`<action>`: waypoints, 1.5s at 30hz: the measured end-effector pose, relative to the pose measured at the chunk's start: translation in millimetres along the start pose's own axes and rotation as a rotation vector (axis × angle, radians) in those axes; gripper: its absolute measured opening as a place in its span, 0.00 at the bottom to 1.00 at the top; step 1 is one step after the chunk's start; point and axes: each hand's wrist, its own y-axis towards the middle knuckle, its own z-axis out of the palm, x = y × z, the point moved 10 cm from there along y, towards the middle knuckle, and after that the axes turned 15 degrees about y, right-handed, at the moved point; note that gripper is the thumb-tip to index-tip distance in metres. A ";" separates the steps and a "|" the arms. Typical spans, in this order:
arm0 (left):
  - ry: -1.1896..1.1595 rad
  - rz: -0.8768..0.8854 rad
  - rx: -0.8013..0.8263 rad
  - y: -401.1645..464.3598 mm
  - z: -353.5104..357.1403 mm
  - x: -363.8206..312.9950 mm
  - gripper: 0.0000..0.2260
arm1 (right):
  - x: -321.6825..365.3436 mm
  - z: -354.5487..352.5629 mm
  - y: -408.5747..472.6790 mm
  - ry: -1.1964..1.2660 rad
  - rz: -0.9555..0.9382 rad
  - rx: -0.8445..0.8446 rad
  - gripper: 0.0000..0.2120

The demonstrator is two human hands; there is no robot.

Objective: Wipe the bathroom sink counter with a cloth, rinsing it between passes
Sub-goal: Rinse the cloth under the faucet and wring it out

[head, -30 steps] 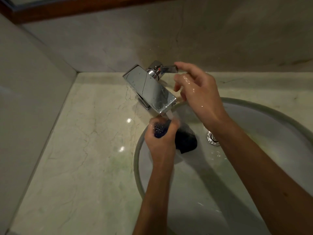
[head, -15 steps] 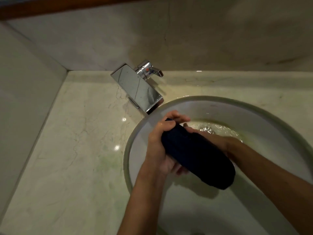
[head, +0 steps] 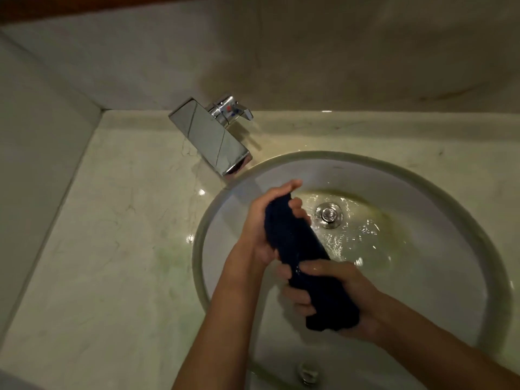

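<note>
1. I see the cloth (head: 304,257), dark and rolled into a thick bar, held over the basin (head: 439,313), running from upper left to lower right.
2. My left hand (head: 261,220) is curled round the roll's upper end, thumb on top, fingers wrapped under it.
3. My right hand (head: 334,294) is clenched round the lower end, fingers (head: 295,294) across the front and the cloth's tip sticking out past the palm.
4. Both hands sit inside the rim, left of the drain (head: 327,215); shallow water glints around the drain and to its right.
5. The tap (head: 209,136) stands on the counter (head: 112,235) at the back left, its spout end just reaching the rim, apart from my left hand.
6. Its lever (head: 239,111) points right, close to the back wall (head: 281,52).
7. The counter's open stretch lies left of the basin, bounded by the side wall (head: 36,136) and the back wall, which meet in a corner behind the tap.
8. A narrower strip of counter runs behind the basin to the right.
9. A second metal fitting (head: 308,372) shows at the basin's near wall.
</note>
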 end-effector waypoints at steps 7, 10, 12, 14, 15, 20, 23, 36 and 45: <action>0.776 -0.037 -0.459 27.0 -35.3 13.2 0.05 | 71.1 -59.6 -17.9 -1.117 -0.300 -0.906 0.07; 1.038 -0.020 -0.548 27.0 -33.1 14.6 0.09 | 74.1 -74.1 -15.1 -1.352 -0.291 -0.963 0.07; 1.045 -0.001 -0.576 25.9 -34.0 14.2 0.09 | 74.7 -76.0 -14.1 -1.328 -0.318 -0.941 0.07; 0.900 -0.012 -0.543 25.9 -36.4 15.3 0.06 | 74.4 -71.0 -15.6 -1.230 -0.306 -0.886 0.07; 0.797 -0.044 -0.492 22.3 -35.5 15.7 0.03 | 71.2 -66.8 -16.9 -1.123 -0.275 -0.826 0.07; 0.137 -0.098 0.083 -15.4 -2.5 8.6 0.18 | 36.6 -44.7 -34.0 -0.258 -0.062 -0.398 0.23; 0.242 0.075 0.179 -32.0 2.5 -2.2 0.36 | 12.0 -15.7 -41.9 0.078 0.077 0.031 0.35; -0.265 0.223 0.252 -33.5 27.7 -7.8 0.18 | -25.7 16.5 -32.9 0.054 0.205 0.181 0.11; 0.347 -0.039 -0.225 -1.9 -14.5 6.2 0.09 | 53.9 -24.6 -19.9 -0.951 -0.336 -0.757 0.10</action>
